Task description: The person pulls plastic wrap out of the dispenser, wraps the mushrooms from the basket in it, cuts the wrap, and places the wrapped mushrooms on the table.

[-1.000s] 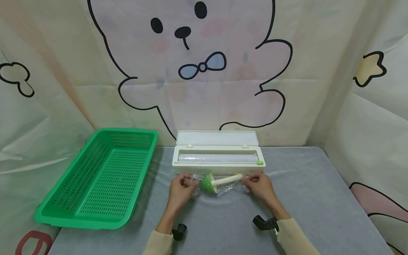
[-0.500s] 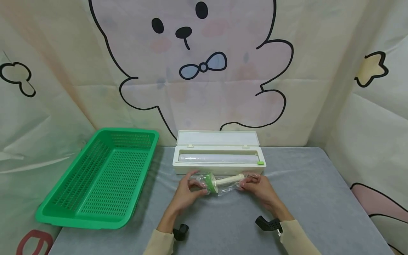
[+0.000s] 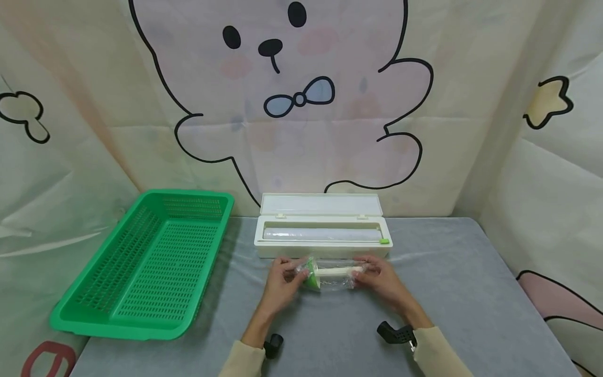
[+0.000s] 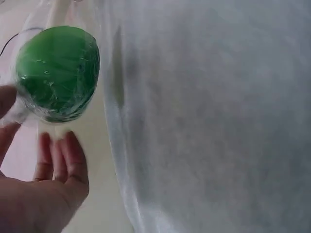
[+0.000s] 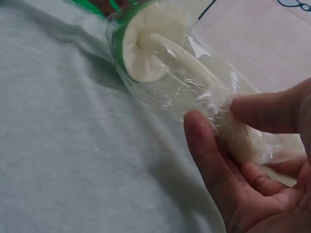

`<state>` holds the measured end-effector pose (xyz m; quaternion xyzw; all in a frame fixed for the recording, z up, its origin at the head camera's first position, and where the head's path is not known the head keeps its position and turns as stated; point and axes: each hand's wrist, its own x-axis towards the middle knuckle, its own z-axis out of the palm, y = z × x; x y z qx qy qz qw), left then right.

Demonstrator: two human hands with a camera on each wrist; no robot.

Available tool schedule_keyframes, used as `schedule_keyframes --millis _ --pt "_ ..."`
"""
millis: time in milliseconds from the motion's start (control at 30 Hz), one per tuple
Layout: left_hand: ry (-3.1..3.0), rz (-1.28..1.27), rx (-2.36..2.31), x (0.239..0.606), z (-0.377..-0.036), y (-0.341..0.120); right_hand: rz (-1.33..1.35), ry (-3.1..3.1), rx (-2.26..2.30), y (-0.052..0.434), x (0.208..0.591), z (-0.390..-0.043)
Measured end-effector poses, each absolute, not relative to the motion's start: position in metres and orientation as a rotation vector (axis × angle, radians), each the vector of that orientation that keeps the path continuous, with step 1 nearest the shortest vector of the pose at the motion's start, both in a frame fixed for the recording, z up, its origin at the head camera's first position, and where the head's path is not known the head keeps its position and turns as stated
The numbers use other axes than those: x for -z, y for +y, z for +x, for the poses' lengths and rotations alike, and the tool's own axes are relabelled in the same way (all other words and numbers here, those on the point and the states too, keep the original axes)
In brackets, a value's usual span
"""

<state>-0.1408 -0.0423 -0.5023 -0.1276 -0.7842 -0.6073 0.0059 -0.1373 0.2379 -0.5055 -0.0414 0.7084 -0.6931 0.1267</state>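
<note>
Just before the box point(image 3: 322, 234) on the table point(image 3: 471, 303), both hands point(image 3: 282, 280) point(image 3: 379, 277) are gripping a film-blurred mushroom point(image 3: 325, 272) lying crosswise, green cap left, stem right.

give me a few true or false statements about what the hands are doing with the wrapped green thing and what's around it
1. Both hands hold the green and cream toy mushroom, wrapped in clear film. True: the left hand is at its green cap and the right hand at its stem end.
2. The green basket holds the mushroom. False: the basket is to the left with nothing in it, and the mushroom is in the hands.
3. The lid of the cream film dispenser is open. True: the roll shows inside.
4. The dispenser sits between the person and the hands. False: it lies beyond the hands, toward the curtain.
5. The mushroom's stem is green. False: in the right wrist view the stem is cream.
</note>
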Motion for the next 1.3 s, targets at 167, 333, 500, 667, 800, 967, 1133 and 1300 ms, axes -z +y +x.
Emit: schedule_keyframes --millis 167,333,500,667,800,967,1133,1300 --pt "-2.599 -0.579 1.665 0.503 -0.138 -0.038 -0.145 2.062 1.980 0.232 0.508 -0.137" --pt "-2.708 -0.700 1.532 0.501 -0.135 -0.037 -0.180 2.081 2.016 0.227 0.507 -0.140" --pt "-2.720 -0.689 1.600 0.501 -0.133 -0.037 -0.265 2.079 2.010 0.223 0.501 -0.140" --pt "-2.688 -0.477 1.719 0.498 -0.138 -0.035 -0.379 2.124 1.882 0.218 0.495 -0.138" --pt "-2.663 -0.348 1.816 0.492 -0.143 -0.032 -0.504 2.124 1.814 0.215 0.492 -0.136" --pt "-2.627 -0.224 2.030 0.487 -0.146 -0.031 -0.639 2.241 1.764 0.209 0.493 -0.135" --pt "-2.614 -0.222 2.143 0.486 -0.146 -0.031 -0.647 2.483 1.744 0.203 0.496 -0.134" --pt "-2.636 -0.229 2.096 0.486 -0.145 -0.030 -0.607 2.545 1.729 0.199 0.496 -0.133"
